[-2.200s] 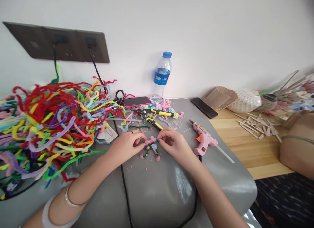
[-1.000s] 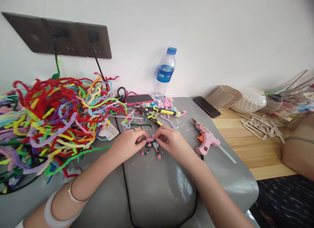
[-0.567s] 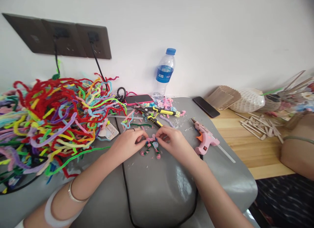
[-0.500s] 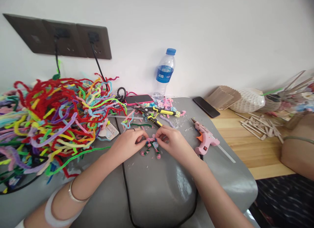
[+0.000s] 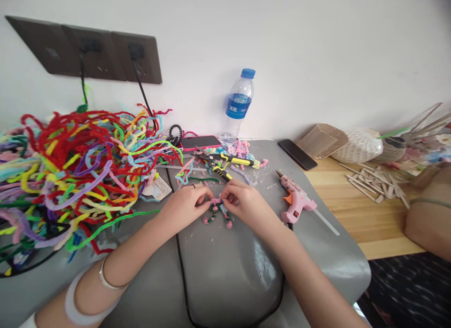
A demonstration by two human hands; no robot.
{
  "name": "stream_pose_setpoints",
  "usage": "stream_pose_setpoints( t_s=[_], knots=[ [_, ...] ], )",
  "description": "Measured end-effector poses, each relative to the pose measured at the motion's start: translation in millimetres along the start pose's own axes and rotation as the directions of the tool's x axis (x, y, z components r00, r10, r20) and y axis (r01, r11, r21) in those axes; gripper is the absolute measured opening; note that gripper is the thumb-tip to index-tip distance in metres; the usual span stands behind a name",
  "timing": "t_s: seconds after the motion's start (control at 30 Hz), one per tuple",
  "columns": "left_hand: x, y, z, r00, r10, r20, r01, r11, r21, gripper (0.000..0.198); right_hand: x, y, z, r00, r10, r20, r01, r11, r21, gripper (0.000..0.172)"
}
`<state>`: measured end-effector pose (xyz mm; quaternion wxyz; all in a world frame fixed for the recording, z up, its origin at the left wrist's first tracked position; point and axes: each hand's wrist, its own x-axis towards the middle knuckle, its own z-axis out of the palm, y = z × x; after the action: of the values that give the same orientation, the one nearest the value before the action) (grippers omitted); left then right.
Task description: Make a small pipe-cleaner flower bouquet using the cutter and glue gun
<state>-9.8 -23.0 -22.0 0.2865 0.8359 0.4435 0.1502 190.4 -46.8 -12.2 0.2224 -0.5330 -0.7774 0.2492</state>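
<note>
Between my two hands, just above the grey table covering (image 5: 225, 262), is a small pipe-cleaner figure (image 5: 215, 206). It is pink at the top, with a light blue bit and two green-and-pink strands that curl into pink ends. My left hand (image 5: 190, 202) pinches its left side between thumb and fingers. My right hand (image 5: 243, 202) pinches the opposite side the same way. The fingertips hide part of it. Beyond the hands lie yellow-and-black pliers (image 5: 223, 164). A pink glue gun (image 5: 298, 203) with a clear glue stick rests to the right.
A large tangle of coloured pipe cleaners (image 5: 81, 168) fills the left side. Against the wall stand a water bottle (image 5: 239, 100) and a pink-cased phone (image 5: 200, 142). A black phone (image 5: 298, 154) lies at the table's right edge. A black cable (image 5: 180, 262) crosses the covering; another person's arm (image 5: 428, 220) is at right.
My right fingers have shifted slightly left over the figure, covering more of its blue part. My left hand keeps its pinch. The view has moved a little.
</note>
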Motion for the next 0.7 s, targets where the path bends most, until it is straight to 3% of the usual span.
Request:
stream_pose_setpoints(
  t_s=[0.17, 0.4, 0.53, 0.7],
  knots=[
    [-0.4, -1.1, 0.1, 1.0, 0.005, -0.005, -0.005, 1.0, -0.008, 0.014, -2.6, 4.2, -5.0, 1.0, 0.011, -0.021, -0.008, 0.994, 0.109, 0.016],
    [-0.2, -3.4, -0.6, 1.0, 0.008, -0.004, -0.008, 0.999, -0.043, 0.015, -10.5, 10.4, -7.2, 0.987, 0.149, -0.061, -0.121, 0.937, 0.327, 0.008],
    [1.6, -8.8, -11.0, 0.997, -0.012, -0.073, 0.004, 0.994, -0.11, 0.018, -19.2, 9.0, -0.7, 0.955, 0.263, -0.141, -0.191, 0.901, 0.39, 0.005],
    [1.2, -15.1, -24.0, 0.987, -0.063, -0.151, 0.048, 0.994, -0.102, 0.013, -37.4, 5.6, 5.7, 0.902, 0.308, -0.301, -0.219, 0.93, 0.295, 0.024]
  ],
)
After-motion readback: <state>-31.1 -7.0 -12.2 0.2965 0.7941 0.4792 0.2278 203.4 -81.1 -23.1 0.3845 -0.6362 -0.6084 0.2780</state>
